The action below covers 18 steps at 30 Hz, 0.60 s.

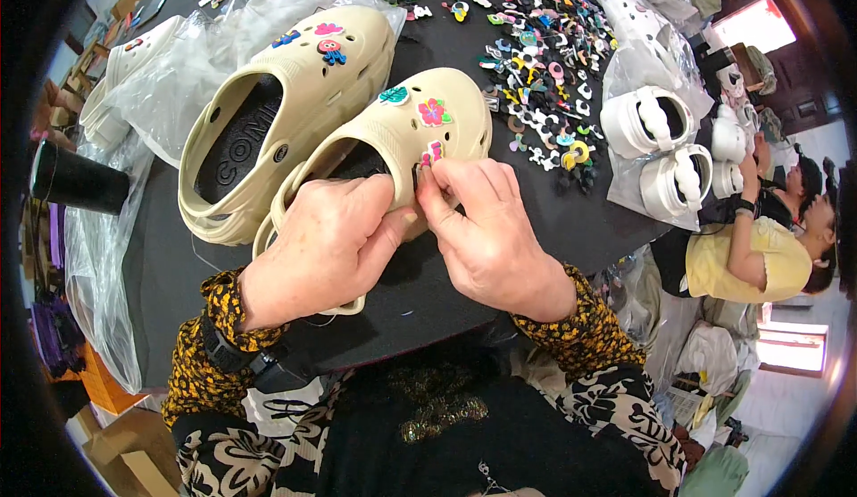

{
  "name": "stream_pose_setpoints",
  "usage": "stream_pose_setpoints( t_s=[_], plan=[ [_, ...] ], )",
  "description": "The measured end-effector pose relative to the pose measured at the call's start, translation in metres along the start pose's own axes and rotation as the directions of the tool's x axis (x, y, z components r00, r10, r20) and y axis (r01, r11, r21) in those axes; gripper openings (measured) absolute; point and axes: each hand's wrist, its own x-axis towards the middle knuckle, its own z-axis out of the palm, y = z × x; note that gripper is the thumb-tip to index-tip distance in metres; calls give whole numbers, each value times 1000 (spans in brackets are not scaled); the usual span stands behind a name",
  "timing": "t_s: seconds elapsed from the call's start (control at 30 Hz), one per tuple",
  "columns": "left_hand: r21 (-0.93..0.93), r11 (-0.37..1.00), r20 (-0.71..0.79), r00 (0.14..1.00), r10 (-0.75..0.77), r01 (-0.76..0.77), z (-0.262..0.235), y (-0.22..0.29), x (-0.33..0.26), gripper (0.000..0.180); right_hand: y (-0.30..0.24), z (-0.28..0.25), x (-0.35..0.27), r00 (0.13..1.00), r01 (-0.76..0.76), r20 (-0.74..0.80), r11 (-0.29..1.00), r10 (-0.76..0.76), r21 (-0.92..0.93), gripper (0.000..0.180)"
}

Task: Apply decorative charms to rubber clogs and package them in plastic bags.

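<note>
Here the left hand (pixel 326 247) gripped the side of the near tan clog (pixel 393 140) on the black desk (pixel 161 256), and the right hand (pixel 491 238) pinched a small pink charm (pixel 432 153) at its hole. The charm could slip and get lost among the loose charms (pixel 536 59). Farther right, white clogs (pixel 656 149) sat in plastic, and a person in yellow (pixel 750 260) stood nearby.
</note>
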Motion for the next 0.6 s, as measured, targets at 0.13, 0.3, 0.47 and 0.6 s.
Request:
stream_pose_setpoints(
  t_s=[0.13, 0.3, 0.47, 0.6],
  plan=[
    [1, 999, 37, 999, -32, 32, -3, 2, 1, 12, 5, 2, 4, 1000, 16, 2, 1000, -16, 21, 37],
    [37, 998, 31, 998, -55, 54, -5, 5, 6, 16, 6, 1, 10, 999, 44, 10, 997, -43, -68, 34],
    [-56, 955, 29, 956, -291, 292, -4, 10, 3, 18, 14, -4, 2, 993, -54, -99, 987, 70, 152, 28],
    [-157, 940, 48, 954, -297, 301, -3, 16, 5, 22, 22, -13, -11, 936, -155, -232, 901, 265, 405, 22]
  ],
)
